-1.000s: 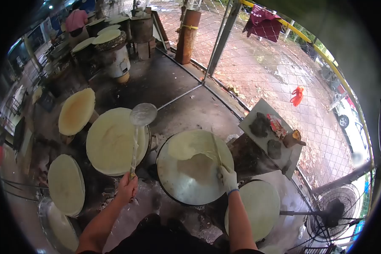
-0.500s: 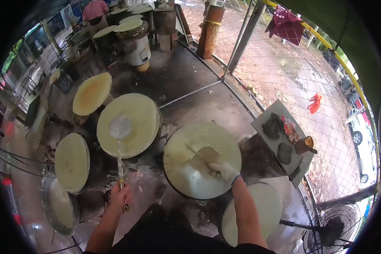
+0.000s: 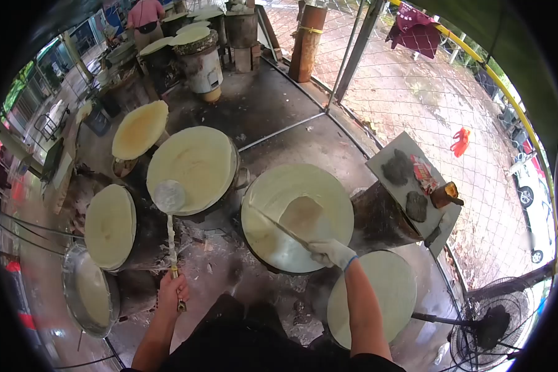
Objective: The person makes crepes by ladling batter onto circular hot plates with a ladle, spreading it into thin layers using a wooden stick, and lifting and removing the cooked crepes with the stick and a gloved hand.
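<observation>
Head view:

1. One wire fence (image 3: 428,93) runs along the right, with one maroon cloth (image 3: 413,31) and one orange-red item (image 3: 460,142) on it.
2. Four large round plates, each with a pale layer, stand nearby: the middle plate (image 3: 273,239), the upper-left plate (image 3: 198,158), the far-left plate (image 3: 110,227) and the lower-right plate (image 3: 378,297). One brown patch (image 3: 302,217) shows on the middle one.
3. One fan (image 3: 493,328) stands at lower right; one basin (image 3: 88,294) of pale liquid stands at lower left.
4. One grey board (image 3: 432,221) carries two dark, lumpy pieces, one red-and-white packet (image 3: 423,174) and one can (image 3: 444,194).
5. One tilted pale round (image 3: 141,130) is just behind the upper-left plate.
6. One other person (image 3: 146,15) stands at the back, near several smaller rounds.
7. Two hands: the bare left hand (image 3: 173,291) closes around the handle of one ladle (image 3: 169,197), its bowl over the near edge of the upper-left plate. The gloved right hand (image 3: 332,253) grips one thin spreader (image 3: 278,225) slanting across the middle plate.
</observation>
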Available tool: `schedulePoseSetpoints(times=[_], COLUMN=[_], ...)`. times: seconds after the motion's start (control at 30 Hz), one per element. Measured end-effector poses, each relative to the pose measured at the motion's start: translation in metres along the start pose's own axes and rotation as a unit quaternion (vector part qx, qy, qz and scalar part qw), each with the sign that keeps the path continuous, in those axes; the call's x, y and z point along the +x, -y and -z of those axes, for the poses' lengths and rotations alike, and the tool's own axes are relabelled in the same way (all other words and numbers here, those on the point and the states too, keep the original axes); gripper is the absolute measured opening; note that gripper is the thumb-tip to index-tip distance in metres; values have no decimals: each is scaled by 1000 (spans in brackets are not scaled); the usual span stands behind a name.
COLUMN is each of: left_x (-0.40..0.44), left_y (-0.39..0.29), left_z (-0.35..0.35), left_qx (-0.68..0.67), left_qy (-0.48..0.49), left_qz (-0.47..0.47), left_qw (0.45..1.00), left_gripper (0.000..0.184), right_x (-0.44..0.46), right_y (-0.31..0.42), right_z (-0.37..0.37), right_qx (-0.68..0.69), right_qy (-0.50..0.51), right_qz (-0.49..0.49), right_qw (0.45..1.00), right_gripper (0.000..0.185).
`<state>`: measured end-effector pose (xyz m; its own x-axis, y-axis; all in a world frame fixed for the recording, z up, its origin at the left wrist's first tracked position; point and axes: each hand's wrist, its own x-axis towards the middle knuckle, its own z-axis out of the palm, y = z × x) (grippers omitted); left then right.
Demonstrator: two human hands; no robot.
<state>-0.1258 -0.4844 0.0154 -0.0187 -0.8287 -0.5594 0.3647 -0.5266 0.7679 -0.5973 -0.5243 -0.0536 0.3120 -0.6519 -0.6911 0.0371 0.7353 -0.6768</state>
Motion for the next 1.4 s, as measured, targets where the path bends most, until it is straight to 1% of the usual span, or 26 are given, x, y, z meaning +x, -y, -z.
schedulePoseSetpoints(times=[0.1, 0.2, 0.3, 0.33, 0.37, 0.43, 0.47, 0.57, 0.63, 0.7, 0.8, 0.9, 0.93, 0.97, 1.03, 1.07, 1.17, 1.2, 1.3, 1.37, 1.4], left_x=[-3, -1, 7, 11, 17, 25, 31, 45, 51, 60, 66, 69, 68, 68, 64, 62, 63, 62, 58, 56, 52], left_y=[-4, -13, -25, -28, -33, -40, -46, -66, -81, -93, -103, -109, -110, -111, -118, -121, -118, -117, -109, -102, -101], left_z=[10, 23, 41, 52, 63, 90, 104, 143, 168, 190, 228, 255, 261, 266, 262, 262, 268, 268, 263, 258, 255], left_qx=[3, 8, 16, 16, 15, 7, 3, 26, 30, 35, 43, 15, 6, -2, -12, -17, -23, -18, -5, -3, -1], left_qy=[23, 54, 94, 107, 122, 160, 179, 186, 184, 185, 194, 206, 206, 206, 184, 173, 200, 200, 213, 231, 235], left_qz=[6, 24, 34, 40, 46, 53, 56, 99, 131, 139, 131, 120, 123, 128, 146, 155, 153, 153, 157, 161, 161], left_qw=[1000, 998, 995, 993, 991, 986, 982, 977, 974, 972, 971, 971, 971, 970, 972, 972, 968, 968, 964, 960, 959], left_gripper=[11, 13, 14, 15, 15, 14, 14, 12, 12, 12, 12, 12, 12, 12, 12, 12, 11, 11, 12, 12, 12], right_x=[-16, -14, -16, -16, -21, -32, -16, 25, 68, 122, 149, 180, 198, 209, 198, 184, 179, 176, 165, 165, 155], right_y=[-20, -36, -54, -63, -73, -99, -127, -117, -86, -62, -54, -93, -94, -96, -59, -56, -93, -91, -84, -117, -121], right_z=[0, -17, -50, -63, -79, -122, -143, -253, -302, -322, -346, -374, -385, -389, -403, -396, -364, -367, -380, -378, -378], right_qx=[-30, 87, 34, 49, 103, 208, 262, 357, 332, 244, 310, 233, 202, 176, 124, 31, 167, 206, 275, 142, 74], right_qy=[-183, -272, -114, -115, -134, -173, -238, -372, -282, -294, -419, -579, -617, -611, -594, -572, -578, -618, -608, -592, -580], right_qz=[37, 106, 49, 46, 66, 109, 166, 117, 149, 197, 180, 136, 113, 125, 146, 131, 111, 106, 118, 126, 130], right_qw=[982, 953, 992, 991, 983, 957, 920, 849, 888, 903, 834, 769, 752, 762, 781, 809, 791, 752, 736, 784, 800], right_gripper=[16, 27, 27, 27, 28, 31, 33, 27, 30, 30, 33, 40, 47, 48, 50, 48, 46, 45, 43, 40, 39])
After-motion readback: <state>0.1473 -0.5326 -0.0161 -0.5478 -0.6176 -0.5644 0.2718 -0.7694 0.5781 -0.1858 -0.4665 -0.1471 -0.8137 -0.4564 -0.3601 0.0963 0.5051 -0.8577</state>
